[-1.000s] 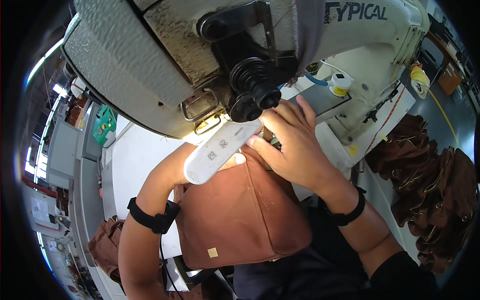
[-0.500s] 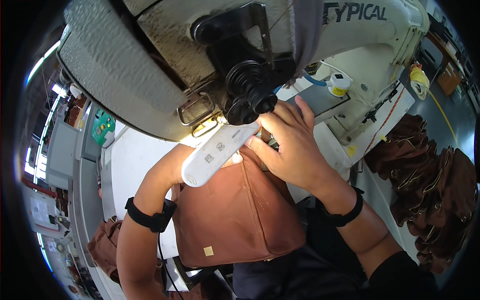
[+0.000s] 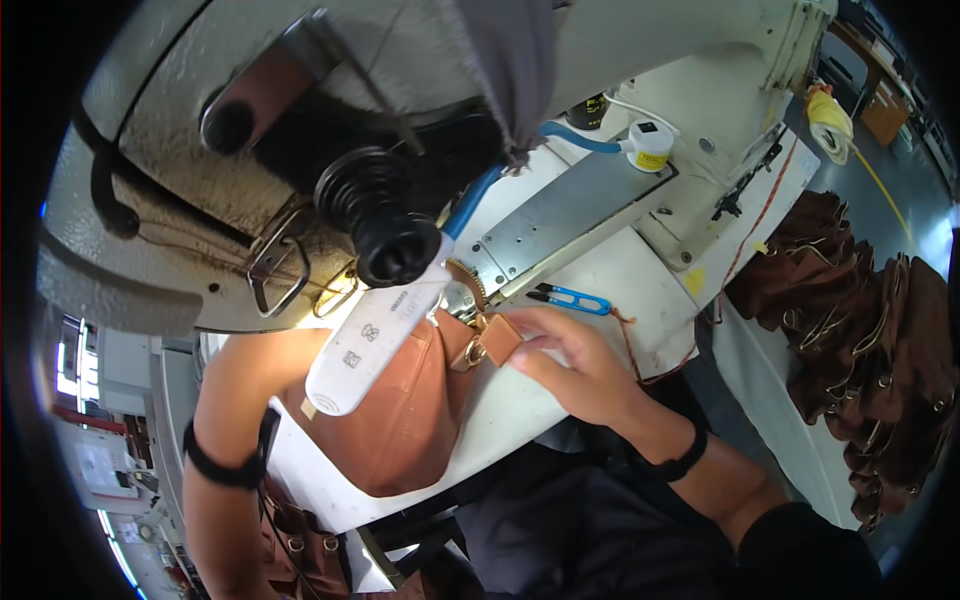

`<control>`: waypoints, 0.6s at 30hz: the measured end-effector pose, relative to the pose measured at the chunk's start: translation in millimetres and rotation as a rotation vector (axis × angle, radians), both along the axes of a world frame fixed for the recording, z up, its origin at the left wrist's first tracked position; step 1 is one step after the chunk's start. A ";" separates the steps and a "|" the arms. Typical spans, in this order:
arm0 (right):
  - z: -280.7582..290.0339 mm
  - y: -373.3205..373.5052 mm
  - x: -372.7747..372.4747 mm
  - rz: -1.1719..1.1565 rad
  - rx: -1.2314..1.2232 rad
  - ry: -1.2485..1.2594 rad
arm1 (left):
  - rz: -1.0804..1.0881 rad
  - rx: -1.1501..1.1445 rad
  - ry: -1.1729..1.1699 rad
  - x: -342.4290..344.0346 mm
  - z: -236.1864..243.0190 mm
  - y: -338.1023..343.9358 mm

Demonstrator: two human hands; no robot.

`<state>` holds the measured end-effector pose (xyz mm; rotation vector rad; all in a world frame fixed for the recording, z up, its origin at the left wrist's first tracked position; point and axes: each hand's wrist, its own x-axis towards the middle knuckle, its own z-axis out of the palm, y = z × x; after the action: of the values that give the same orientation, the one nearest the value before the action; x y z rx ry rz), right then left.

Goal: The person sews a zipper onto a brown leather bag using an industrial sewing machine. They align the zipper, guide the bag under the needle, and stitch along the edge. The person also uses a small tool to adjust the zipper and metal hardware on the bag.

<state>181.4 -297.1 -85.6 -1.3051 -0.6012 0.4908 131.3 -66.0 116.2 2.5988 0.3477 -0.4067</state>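
A brown bag point(image 3: 390, 430) lies on the white sewing table, its upper end beneath the head of a sewing machine point(image 3: 180, 230). At the bag's right edge, my right hand point(image 3: 575, 365) pinches a small square brown leather tab point(image 3: 500, 340) between thumb and fingers. Gold-coloured metal hardware point(image 3: 468, 355) shows beside the tab. My left forearm point(image 3: 225, 400) reaches under the machine from the left. The left hand's fingers are hidden behind the machine head and a white elongated lamp point(image 3: 365, 345).
Blue thread snips point(image 3: 570, 298) lie on the table beyond my right hand. A white round device point(image 3: 650, 145) with a blue tube sits on the machine bed. Brown bags point(image 3: 880, 370) are heaped at the right; another brown bag point(image 3: 285, 545) is low at the left.
My right hand has come out from beside the needle area toward the near right and now holds the leather tab. The bag appears further left and turned. The view has shifted, uncovering the snips.
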 end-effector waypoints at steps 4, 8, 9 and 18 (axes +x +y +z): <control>-8.6 6.8 10.3 0.031 0.091 0.080 | -0.303 0.212 -0.328 -39.1 -25.8 -43.0; -1.9 20.9 4.1 0.157 0.157 0.124 | -0.239 0.603 -0.442 -96.1 -59.4 -75.9; -1.0 22.2 3.2 0.131 0.178 0.086 | -0.212 0.632 -0.461 -98.3 -67.6 -76.7; 17.2 16.0 -5.3 -0.090 0.087 -0.291 | -0.167 0.889 -0.530 -82.4 -105.1 -23.5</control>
<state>176.0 -281.0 -68.4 -1.3237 -0.7927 0.1985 48.9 -89.5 11.1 3.4503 0.1282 0.5186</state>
